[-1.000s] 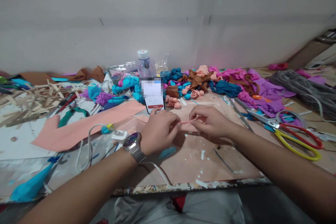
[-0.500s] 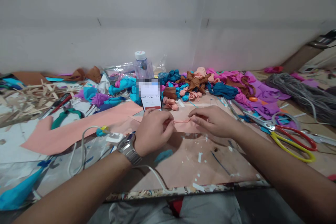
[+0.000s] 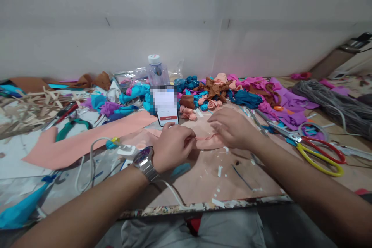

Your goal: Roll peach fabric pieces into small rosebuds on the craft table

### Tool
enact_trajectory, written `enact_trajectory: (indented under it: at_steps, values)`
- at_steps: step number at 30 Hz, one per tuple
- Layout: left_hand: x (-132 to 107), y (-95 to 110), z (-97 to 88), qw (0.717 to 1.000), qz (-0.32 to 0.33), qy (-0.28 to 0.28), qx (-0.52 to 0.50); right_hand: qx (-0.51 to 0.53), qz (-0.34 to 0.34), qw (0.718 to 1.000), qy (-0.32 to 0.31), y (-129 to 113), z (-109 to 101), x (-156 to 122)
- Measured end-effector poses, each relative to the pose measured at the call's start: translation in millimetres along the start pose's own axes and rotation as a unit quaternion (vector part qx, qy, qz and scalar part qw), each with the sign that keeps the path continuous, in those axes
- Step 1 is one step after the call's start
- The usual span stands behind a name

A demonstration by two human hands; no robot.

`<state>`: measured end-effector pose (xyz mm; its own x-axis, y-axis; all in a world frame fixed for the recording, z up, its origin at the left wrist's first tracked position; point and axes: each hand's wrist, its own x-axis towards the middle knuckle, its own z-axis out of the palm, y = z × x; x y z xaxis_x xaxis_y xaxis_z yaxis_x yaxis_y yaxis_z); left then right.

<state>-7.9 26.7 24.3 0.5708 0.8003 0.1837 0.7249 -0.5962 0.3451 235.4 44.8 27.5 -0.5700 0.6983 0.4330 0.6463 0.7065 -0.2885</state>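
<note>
A narrow strip of peach crepe paper (image 3: 205,143) stretches between my two hands, low over the table, its upper edge twisted or folded. My left hand (image 3: 173,145), with a metal watch at the wrist, is closed and pinches the strip's left part. At the strip's right end is my right hand (image 3: 232,128), fingers curled and closed on it; the fingertips are partly hidden. Just behind my left hand a phone (image 3: 167,114) leans upright. Small rolled peach paper roses (image 3: 188,113) lie past the strip.
A larger peach sheet (image 3: 95,139) lies left, beside green-handled pliers (image 3: 72,126) and a white cable (image 3: 91,162). Crumpled coloured paper (image 3: 217,89) and a bottle (image 3: 157,71) line the wall. Scissors with red and yellow handles (image 3: 319,151) and grey cord (image 3: 334,102) lie right.
My right hand has shifted slightly up and left, its fingers curling further down over the strip. More of the strip's flat lower part shows between the hands. My left hand is nearly where it was.
</note>
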Motion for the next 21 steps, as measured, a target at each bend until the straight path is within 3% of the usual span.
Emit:
enact_trajectory:
  at_steps: [3, 6, 11, 21]
  values:
    - [-0.3, -0.2, 1.1, 1.000, 0.007, -0.001, -0.009, 0.035, -0.033, 0.997, -0.064, -28.0, 9.6, -2.6]
    - [-0.5, -0.4, 0.2, 1.000, 0.012, -0.003, -0.013, 0.034, -0.011, 0.995, -0.096, -40.3, 15.7, -5.7]
    - [-1.0, 0.7, -2.5, 1.000, 0.006, 0.001, -0.003, 0.046, 0.054, 0.994, -0.082, -31.0, 21.6, -7.7]
    - [-2.0, 1.6, -1.7, 0.999, 0.022, -0.008, -0.023, 0.087, 0.061, 0.993, -0.061, -28.9, 26.7, -8.1]
